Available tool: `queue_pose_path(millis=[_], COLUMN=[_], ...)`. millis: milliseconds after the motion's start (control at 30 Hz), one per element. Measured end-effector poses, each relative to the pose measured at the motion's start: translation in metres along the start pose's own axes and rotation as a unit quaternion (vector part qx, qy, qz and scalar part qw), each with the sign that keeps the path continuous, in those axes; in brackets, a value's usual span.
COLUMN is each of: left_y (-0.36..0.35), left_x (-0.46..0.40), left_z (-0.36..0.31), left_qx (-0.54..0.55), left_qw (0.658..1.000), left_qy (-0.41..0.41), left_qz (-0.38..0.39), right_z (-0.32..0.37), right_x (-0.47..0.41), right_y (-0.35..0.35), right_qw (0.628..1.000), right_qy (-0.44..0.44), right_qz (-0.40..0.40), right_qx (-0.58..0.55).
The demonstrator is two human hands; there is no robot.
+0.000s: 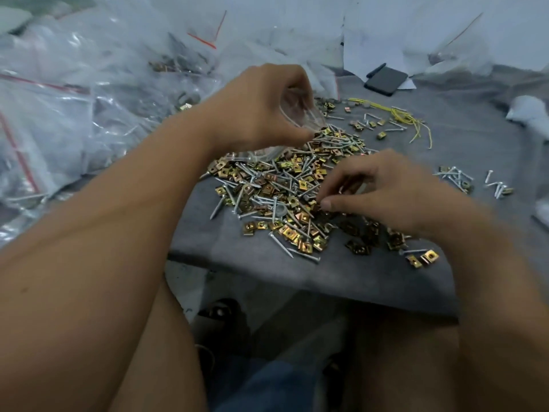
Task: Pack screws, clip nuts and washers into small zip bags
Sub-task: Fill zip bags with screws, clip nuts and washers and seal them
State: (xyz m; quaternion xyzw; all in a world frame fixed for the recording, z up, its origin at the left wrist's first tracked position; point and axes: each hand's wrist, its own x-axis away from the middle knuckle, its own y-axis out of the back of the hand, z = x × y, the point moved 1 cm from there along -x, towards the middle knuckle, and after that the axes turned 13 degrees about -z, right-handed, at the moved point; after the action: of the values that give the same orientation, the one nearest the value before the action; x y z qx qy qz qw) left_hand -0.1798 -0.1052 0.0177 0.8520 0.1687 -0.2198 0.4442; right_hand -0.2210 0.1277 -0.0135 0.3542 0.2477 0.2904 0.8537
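Note:
A heap of silver screws and gold clip nuts (279, 185) lies on the grey cloth-covered table (371, 272). My left hand (261, 111) hovers over the heap's far side and grips a small clear zip bag (300, 114) with its mouth toward the pile. My right hand (383, 188) rests on the heap's right side, thumb and forefinger pinching small parts at the pile's edge; which part it holds is blurred. A grey washer (280, 210) sits in the heap.
Large clear bags with red zip strips (50, 114) pile up at the left and back. A dark phone (386, 81) lies at the back right, yellow wire ties (407, 117) beside it. Loose screws (463, 179) are scattered on the right. The table's front edge is near my knees.

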Motion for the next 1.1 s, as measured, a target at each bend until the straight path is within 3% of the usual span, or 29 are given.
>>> queue_pose_path(millis=[433, 767, 967, 1100], left_y=[-0.002, -0.001, -0.003, -0.002], left_x=[-0.002, -0.001, -0.003, -0.003], left_z=[0.005, 0.007, 0.008, 0.008], left_qx=[0.002, -0.003, -0.012, -0.012], left_qw=[1.0, 1.0, 1.0, 1.0], left_qy=[-0.01, -0.016, -0.019, -0.019], left_qz=[-0.001, 0.001, 0.002, 0.005], right_z=[0.004, 0.016, 0.025, 0.03], right_x=[-0.001, -0.001, 0.001, 0.0], right_y=[-0.011, -0.008, -0.009, -0.013], right_qw=[1.0, 0.994, 1.0, 0.997], right_qy=[0.004, 0.006, 0.021, 0.042], right_qz=[0.027, 0.039, 0.007, 0.063], right_qx=[-0.008, 0.104, 0.012, 0.014])
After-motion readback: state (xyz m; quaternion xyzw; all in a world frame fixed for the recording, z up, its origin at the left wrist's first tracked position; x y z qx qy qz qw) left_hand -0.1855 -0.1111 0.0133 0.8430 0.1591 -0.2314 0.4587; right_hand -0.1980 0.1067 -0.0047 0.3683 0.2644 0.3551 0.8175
